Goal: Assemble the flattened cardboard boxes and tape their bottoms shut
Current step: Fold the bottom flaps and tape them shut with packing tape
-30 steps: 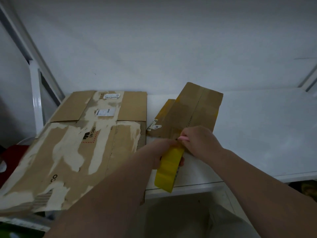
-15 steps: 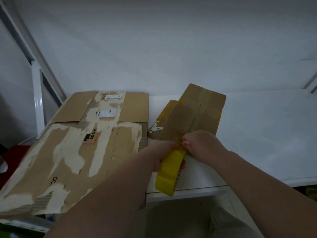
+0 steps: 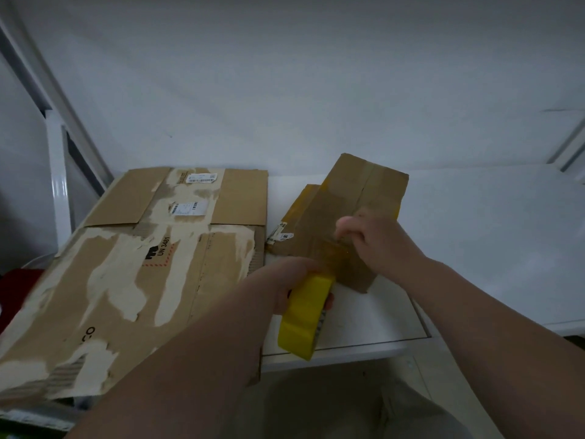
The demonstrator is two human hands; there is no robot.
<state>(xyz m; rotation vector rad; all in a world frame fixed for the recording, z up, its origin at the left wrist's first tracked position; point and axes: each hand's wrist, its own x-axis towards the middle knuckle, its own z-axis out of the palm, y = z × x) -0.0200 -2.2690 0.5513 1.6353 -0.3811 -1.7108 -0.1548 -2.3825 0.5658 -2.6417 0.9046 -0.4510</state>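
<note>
A yellow tape roll [image 3: 303, 315] hangs over the table's front edge, gripped by my left hand [image 3: 292, 285]. A short translucent strip of tape [image 3: 334, 250] runs from the roll up to my right hand [image 3: 370, 240], which pinches its free end. Under both hands lies a small flattened cardboard box [image 3: 345, 210], angled toward the back right, with a white label at its left edge. A large flattened cardboard box [image 3: 133, 264] with torn paper patches and "UN 3481" print lies flat on the left.
Everything lies on a white table [image 3: 474, 248] set against a white wall, and bare tabletop stretches to the right. The big box overhangs the table's front left. A white metal frame [image 3: 58, 172] stands at the far left, with something red [image 3: 15, 286] below it.
My right hand has moved up and to the right, drawing a strip of tape off the roll. My left hand keeps the roll in about the same place.
</note>
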